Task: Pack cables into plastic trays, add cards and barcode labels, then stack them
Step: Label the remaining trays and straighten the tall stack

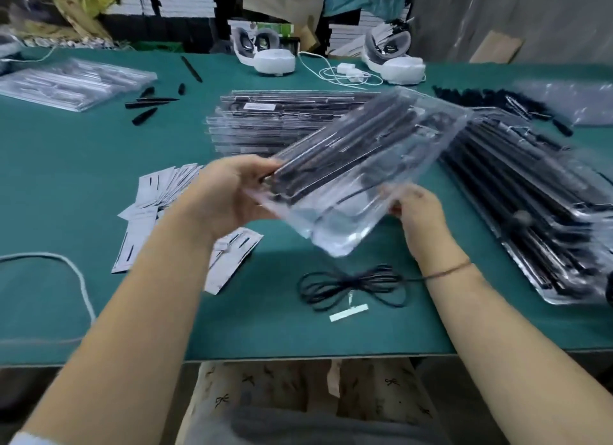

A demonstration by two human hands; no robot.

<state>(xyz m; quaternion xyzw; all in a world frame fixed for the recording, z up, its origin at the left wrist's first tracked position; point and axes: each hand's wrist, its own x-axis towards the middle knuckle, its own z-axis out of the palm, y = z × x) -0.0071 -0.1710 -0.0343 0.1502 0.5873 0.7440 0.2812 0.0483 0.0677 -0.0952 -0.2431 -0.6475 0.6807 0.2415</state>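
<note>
Tray [365,165] aloft between both hands' grip

green flat cloth tabletop [83,179] | clear plastic tray [351,225] with black sticks inside | black looped thin cable [351,287] | white paper cards [159,195] with black marks

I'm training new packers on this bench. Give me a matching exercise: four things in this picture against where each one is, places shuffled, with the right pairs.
Things:
1. clear tray
2. coiled black cable
3. paper cards
4. white headsets

Places:
A. far edge of the table
B. held in both hands above the table
C. on the green mat under the left forearm
D. on the mat below the lifted tray

Pairs: 1-B, 2-D, 3-C, 4-A
</note>
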